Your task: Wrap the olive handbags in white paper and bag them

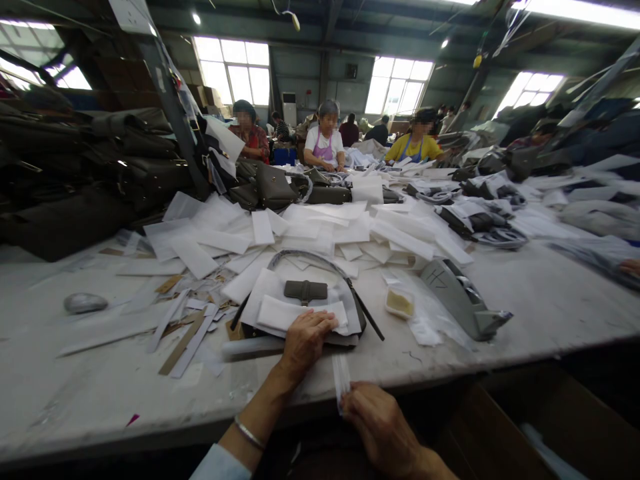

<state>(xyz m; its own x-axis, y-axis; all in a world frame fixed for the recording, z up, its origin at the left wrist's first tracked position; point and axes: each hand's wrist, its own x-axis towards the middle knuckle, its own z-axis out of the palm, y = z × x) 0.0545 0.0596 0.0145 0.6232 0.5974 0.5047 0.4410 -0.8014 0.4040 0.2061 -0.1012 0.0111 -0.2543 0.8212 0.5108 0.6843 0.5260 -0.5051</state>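
A dark handbag (361, 303) lies in front of me on the white table, with white wrapping sheet (270, 287) over much of it. Its wrapped handle (310, 255) arches away from me, and a dark flap with a strap (306, 291) shows in the middle. My left hand (310, 337) rests fingers-down on a folded white foam piece (280, 315) on top of the bag. At the table's front edge my right hand (373, 410) is closed around the lower end of a translucent white strip (341, 372), whose upper end reaches the bag's near side.
A grey tape dispenser (457, 300) and a small dish (399, 303) stand to the right. Paper scraps (193, 333) and a grey rounded object (85, 303) lie left. Foam sheets (310, 227) pile up behind; dark bags (90, 180) are stacked left. Co-workers (325, 143) sit opposite.
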